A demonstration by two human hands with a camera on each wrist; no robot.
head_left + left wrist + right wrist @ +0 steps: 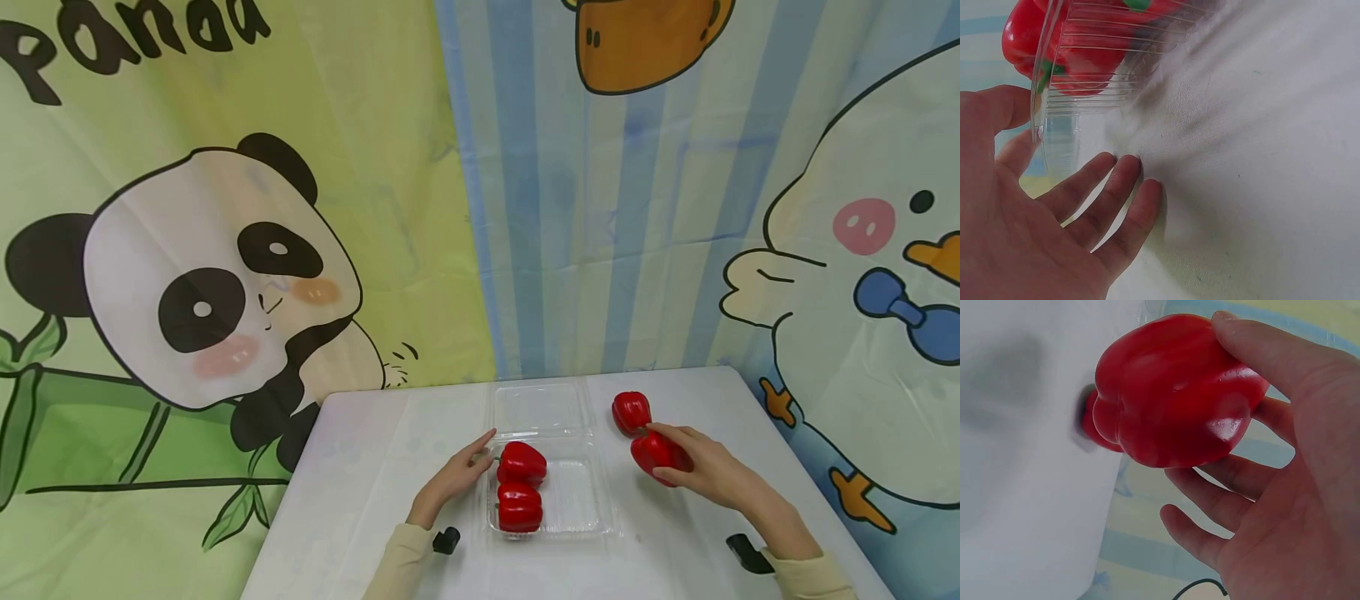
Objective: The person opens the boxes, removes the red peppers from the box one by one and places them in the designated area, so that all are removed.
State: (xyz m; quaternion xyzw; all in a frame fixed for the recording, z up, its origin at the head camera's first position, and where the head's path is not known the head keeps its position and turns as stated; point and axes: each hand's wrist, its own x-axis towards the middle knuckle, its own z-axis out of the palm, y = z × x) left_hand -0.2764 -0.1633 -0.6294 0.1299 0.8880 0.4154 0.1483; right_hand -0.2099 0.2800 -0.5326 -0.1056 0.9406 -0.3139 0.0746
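My right hand [701, 467] holds a glossy red bell pepper [1172, 394] between thumb and fingers. Just beyond it, another red bell pepper [631, 412] lies on the table, partly hidden in the right wrist view. At the left edge of a clear plastic clamshell container [577, 500], my left hand [456, 482] touches the rim with thumb and forefinger. Its other fingers are spread apart in the left wrist view. Two red bell peppers, one [522, 463] behind the other [519, 507], sit in the container's left half; green stems [1052, 70] show through the side.
The container's lid [542, 410] lies open toward the back of the white table [360, 467]. Cartoon-printed curtains [420, 250] hang close behind the table and along its right side. Black straps [747, 554] show at both wrists.
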